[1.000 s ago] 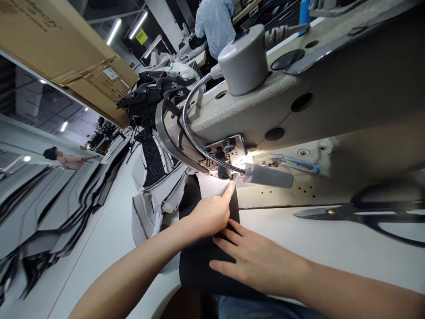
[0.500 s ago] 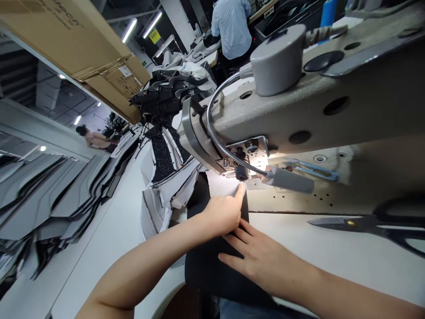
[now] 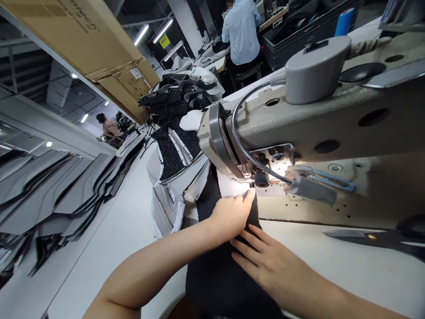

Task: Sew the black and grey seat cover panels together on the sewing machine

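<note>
A black fabric piece (image 3: 215,270) with a white mesh part (image 3: 232,189) runs from the table edge up under the needle area (image 3: 262,177) of a grey sewing machine (image 3: 332,119). My left hand (image 3: 230,215) lies on the fabric, fingers curled, forefinger pointing at the presser foot and pressing the cloth down. My right hand (image 3: 268,261) rests flat on the black fabric just behind it, fingers stretched out and apart. A gooseneck lamp (image 3: 310,188) lights the needle area.
Large scissors (image 3: 381,237) lie on the table at the right. A blue thread snip (image 3: 323,177) sits on the machine bed. A heap of sewn grey and black pieces (image 3: 175,173) stands left of the machine. Stacked cut panels (image 3: 49,199) fill the left. Cardboard boxes (image 3: 86,40) hang above. People work behind.
The view has swung, so everything sits further right and the machine lower. Both hands stay on the fabric near the presser foot, with the cloth fed slightly forward.
</note>
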Tool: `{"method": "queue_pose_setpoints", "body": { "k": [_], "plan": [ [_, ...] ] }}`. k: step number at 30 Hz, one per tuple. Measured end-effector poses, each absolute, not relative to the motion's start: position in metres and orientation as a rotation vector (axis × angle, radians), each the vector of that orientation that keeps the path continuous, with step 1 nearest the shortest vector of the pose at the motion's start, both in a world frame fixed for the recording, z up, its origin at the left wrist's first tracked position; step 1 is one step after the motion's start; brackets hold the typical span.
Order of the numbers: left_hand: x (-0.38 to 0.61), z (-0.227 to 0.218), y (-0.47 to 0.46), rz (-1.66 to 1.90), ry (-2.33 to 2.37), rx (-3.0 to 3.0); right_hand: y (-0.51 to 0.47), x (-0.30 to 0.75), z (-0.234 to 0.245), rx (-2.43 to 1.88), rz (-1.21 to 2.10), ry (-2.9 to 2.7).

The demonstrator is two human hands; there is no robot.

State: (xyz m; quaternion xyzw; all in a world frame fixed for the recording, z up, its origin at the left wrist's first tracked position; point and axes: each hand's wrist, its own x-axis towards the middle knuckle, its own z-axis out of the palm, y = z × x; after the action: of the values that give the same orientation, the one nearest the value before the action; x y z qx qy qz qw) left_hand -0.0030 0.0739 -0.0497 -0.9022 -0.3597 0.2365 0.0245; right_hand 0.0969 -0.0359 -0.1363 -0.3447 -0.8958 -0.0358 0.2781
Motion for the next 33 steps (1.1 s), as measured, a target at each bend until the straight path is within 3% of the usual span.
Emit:
{"method": "queue_pose_setpoints", "body": {
  "k": [9, 17, 26, 33],
  "plan": [
    [-0.004, -0.064, 0.085, 0.561, -0.958, -2.794, -0.015, 0.102, -0.128, -0.971, 0.118, -2.489],
    [-0.017, -0.051, 0.088, 0.484, -0.976, -3.016, -0.028, 0.094, -0.127, -1.075, -0.314, -2.27],
    [-0.013, -0.054, 0.083, 0.47, -1.083, -3.07, -0.033, 0.091, -0.138, -1.084, -0.32, -2.267],
    [-0.004, -0.07, 0.091, 0.258, -0.999, -3.014, -0.021, 0.104, -0.138, -1.147, -0.36, -2.228]
  ]
}}
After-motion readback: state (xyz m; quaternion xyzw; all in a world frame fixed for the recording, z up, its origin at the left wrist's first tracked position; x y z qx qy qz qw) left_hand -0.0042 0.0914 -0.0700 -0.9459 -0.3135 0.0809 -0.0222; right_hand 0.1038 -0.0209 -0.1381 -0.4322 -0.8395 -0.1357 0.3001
